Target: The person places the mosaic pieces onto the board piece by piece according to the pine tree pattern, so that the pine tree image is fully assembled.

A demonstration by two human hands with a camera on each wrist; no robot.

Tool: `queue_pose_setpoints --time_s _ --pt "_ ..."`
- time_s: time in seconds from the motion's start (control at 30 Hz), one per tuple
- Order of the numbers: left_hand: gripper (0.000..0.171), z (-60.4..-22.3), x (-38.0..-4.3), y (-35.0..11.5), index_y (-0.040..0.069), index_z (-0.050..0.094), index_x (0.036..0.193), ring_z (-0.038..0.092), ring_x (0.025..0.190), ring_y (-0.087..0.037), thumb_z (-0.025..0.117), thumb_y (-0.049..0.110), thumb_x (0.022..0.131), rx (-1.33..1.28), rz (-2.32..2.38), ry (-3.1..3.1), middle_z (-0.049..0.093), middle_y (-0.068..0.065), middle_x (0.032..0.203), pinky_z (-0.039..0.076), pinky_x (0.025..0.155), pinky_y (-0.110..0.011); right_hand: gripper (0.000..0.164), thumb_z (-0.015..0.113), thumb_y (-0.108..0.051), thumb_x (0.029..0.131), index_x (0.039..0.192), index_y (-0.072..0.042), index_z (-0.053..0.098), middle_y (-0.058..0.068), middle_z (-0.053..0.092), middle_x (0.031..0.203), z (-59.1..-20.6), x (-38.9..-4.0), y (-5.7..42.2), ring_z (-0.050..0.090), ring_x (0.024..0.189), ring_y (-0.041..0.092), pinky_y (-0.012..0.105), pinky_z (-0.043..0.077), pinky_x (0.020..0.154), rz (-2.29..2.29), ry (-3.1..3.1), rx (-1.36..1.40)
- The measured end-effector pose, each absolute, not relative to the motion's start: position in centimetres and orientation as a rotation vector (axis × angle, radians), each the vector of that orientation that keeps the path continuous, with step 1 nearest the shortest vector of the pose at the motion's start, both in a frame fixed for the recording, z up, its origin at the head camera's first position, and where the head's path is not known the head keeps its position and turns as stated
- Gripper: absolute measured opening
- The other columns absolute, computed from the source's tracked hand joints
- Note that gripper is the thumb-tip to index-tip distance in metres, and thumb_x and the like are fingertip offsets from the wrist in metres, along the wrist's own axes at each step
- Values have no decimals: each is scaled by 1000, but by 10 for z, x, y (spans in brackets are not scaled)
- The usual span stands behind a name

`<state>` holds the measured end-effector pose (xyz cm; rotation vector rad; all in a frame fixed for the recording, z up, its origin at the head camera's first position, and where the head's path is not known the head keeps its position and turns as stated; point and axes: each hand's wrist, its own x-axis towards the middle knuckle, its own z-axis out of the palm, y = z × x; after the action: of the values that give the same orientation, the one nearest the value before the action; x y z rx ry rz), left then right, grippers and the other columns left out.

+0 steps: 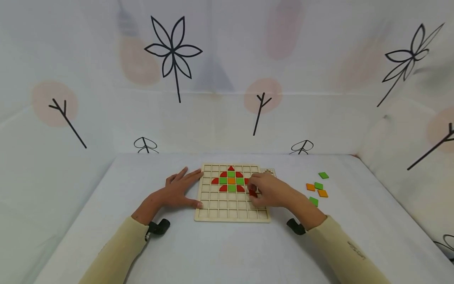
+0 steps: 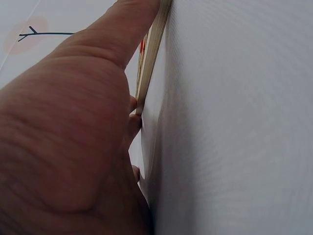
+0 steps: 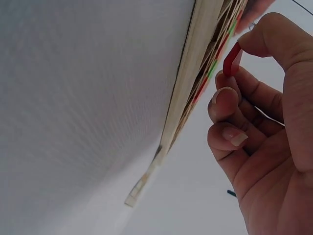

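Pinching a red piece (image 3: 232,61) betw. thumb & a fingertip, the R hand (image 1: 267,190) has its other fingers curled in; I get that clearly from the R wrist view. That piece is over the R part of the wooden board (image 1: 216,205), which lies betw. both hands; I can't tell if it's touching. L hand (image 1: 179,190) is spread wide, thumb & fingertips at the board's L edge. Betw. the hands, I see a pattern set in the grid: orange square (image 1: 231,181) mid, green squares (image 1: 231,188) on its four sides, red shapes (image 1: 214,181) around those. Just beyond the R hand, a small gridded card (image 1: 268,172) shows past the board's far R corner. Right of the R hand I count 5 loose squares (image 1: 318,185), 3 green & 2 orange, on the white table (image 1: 227,252). Black wrist cams (image 1: 159,227) sit below both hands, nr the cuffs of the beige sleeves (image 1: 117,244).
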<state>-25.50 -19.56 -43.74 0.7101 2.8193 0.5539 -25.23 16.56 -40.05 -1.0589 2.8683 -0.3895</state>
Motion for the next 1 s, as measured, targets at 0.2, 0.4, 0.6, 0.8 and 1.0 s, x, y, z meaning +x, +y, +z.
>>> queue_pose_setpoints --time_s 0.2,0.4,0.6,0.8,1.0 --pt "112 -436 -254 -196 24 25 171 -3 164 -42 78 72 83 721 574 2816 18 2 178 9 122 -70 17 79 -24 91 104 -15 73 -8 59 92 -401 -252 163 53 78 9 26 48 70 -381 2861 -1054" --pt "112 -436 -254 -196 24 25 171 -3 164 -42 77 72 83 716 562 2820 18 3 178 9 122 -70 18 80 -24 93 107 -15 72 -7 61 97 -404 -252 161 54 79 9 24 50 69 -385 2819 -1077" --pt "112 -437 -254 -196 24 25 171 -4 164 -41 78 71 83 720 572 2817 18 3 178 9 122 -69 17 79 -22 93 106 -15 72 -7 61 96 -406 -252 161 54 78 8 23 49 68 -395 2811 -1108" --pt "112 -438 -255 -197 25 25 171 -3 164 -41 77 72 84 723 560 2821 17 3 178 9 122 -69 19 80 -22 93 108 -13 74 -6 63 100 -405 -251 161 54 79 8 23 50 69 -386 2823 -1112" --pt "113 -438 -255 -196 25 25 171 -3 164 -41 77 73 84 716 555 2822 18 3 178 9 123 -69 18 80 -22 93 107 -13 74 -5 63 100 -405 -251 161 54 79 8 23 50 69 -392 2824 -1104"
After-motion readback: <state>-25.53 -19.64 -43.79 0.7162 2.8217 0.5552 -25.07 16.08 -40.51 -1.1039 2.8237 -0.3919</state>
